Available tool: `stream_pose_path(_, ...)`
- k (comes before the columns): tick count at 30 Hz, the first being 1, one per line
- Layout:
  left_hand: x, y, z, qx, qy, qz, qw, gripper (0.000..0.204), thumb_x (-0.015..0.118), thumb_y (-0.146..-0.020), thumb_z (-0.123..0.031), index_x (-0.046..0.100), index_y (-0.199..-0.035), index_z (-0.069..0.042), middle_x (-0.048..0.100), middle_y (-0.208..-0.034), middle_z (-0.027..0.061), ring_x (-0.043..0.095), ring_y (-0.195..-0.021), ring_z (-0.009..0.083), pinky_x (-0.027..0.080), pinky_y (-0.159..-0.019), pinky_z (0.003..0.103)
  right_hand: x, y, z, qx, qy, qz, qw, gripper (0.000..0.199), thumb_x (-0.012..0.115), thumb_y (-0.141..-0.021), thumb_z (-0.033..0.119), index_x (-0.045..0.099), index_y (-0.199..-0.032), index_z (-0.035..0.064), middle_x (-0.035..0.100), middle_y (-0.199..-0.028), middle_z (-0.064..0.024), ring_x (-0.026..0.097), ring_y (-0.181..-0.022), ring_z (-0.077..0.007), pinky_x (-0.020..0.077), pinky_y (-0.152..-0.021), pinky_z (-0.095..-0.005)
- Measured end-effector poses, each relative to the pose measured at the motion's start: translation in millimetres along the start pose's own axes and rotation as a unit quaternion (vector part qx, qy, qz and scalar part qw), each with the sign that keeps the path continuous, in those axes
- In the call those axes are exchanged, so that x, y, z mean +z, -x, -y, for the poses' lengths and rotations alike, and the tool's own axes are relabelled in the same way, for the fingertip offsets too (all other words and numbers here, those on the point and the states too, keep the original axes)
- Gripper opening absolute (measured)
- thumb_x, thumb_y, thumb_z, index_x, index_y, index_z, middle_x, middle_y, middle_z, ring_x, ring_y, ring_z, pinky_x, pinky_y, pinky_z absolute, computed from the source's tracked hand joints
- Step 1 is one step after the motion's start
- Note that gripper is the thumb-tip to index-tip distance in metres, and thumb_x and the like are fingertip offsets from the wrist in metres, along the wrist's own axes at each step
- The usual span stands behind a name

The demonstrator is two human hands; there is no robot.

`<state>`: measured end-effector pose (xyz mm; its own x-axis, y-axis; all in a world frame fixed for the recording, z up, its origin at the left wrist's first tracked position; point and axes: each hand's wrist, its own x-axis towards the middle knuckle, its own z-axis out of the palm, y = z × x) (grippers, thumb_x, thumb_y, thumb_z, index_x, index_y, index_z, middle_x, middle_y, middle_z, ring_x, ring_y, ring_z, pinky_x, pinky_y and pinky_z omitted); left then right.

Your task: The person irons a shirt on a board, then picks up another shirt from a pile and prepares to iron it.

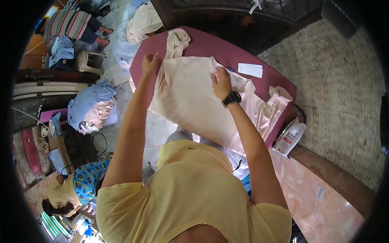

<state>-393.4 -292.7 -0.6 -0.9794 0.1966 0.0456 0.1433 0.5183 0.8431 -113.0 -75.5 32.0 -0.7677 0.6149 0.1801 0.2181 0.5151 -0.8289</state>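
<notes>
A pale pink satin garment with long sleeves (194,93) lies spread over a maroon-covered board (202,42). One sleeve is bunched at the board's far left; the other is crumpled toward the right. My left hand (151,63) is raised beside the garment's left edge, fingers loosely bent and apart, holding nothing I can see. Over the garment's upper right part is my right hand (221,83), thumb and fingers apart, a black watch (231,98) on its wrist. Close to that hand are a blue pen-like object (231,69) and a white card (250,70).
A white iron (289,137) stands at the board's right end. Piled clothes (91,103) sit at left, near a beige stool (90,61). Two other people are there: one in a striped top (67,23) at upper left, one in patterned blue (87,180) at lower left.
</notes>
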Motion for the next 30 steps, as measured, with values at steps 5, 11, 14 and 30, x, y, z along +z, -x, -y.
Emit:
stream_pose_path(5, 50.7, -17.6, -22.0, 0.049, -0.104, 0.077, 0.990, 0.039, 0.070, -0.087, -0.031, 0.061, -0.108, 0.000, 0.067, -0.095, 0.0142, 0.066, -0.088, 0.0311, 0.051, -0.080, 0.038, 66.4, -58.7, 11.3, 0.133, 0.144, -0.062, 0.979, 0.046, 0.071, -0.082, 0.017, 0.045, -0.119, 0.0044, 0.063, -0.105, -0.0232, 0.058, -0.105, -0.0397, 0.0436, -0.093, -0.0481)
stream_pose_path(11, -0.7, 1.8, -46.1, 0.140, 0.125, -0.163, 0.969, 0.022, 0.055, -0.096, -0.014, 0.050, -0.110, 0.003, 0.058, -0.100, 0.0173, 0.059, -0.088, 0.0322, 0.046, -0.078, 0.039, 74.6, -57.8, -8.9, 0.156, -0.004, -0.108, 0.982, 0.044, 0.068, -0.074, -0.002, 0.055, -0.115, 0.0090, 0.061, -0.083, -0.0117, 0.063, -0.074, -0.0253, 0.0500, -0.069, -0.0366)
stream_pose_path(14, -48.0, -21.3, 4.1, 0.056, 0.193, -0.290, 0.936, 0.023, 0.050, -0.098, -0.009, 0.043, -0.116, 0.003, 0.050, -0.108, 0.0181, 0.053, -0.094, 0.0269, 0.044, -0.085, 0.036, 76.5, -51.2, -19.5, 0.171, -0.085, -0.079, 0.978, 0.042, 0.066, -0.080, -0.009, 0.059, -0.119, 0.0057, 0.062, -0.090, -0.0059, 0.057, -0.070, -0.0089, 0.0448, -0.060, -0.0226)
stream_pose_path(30, 20.7, -43.1, -57.3, 0.406, -0.130, 0.204, 0.881, 0.024, 0.065, -0.082, -0.008, 0.064, -0.105, -0.014, 0.054, -0.116, 0.0056, 0.047, -0.108, 0.0325, 0.037, -0.093, 0.047, 88.6, -58.7, -13.7, 0.162, -0.022, -0.131, 0.978, 0.034, 0.066, -0.078, -0.002, 0.068, -0.108, 0.0126, 0.057, -0.074, -0.0042, 0.051, -0.059, -0.0144, 0.0437, -0.057, -0.0295)
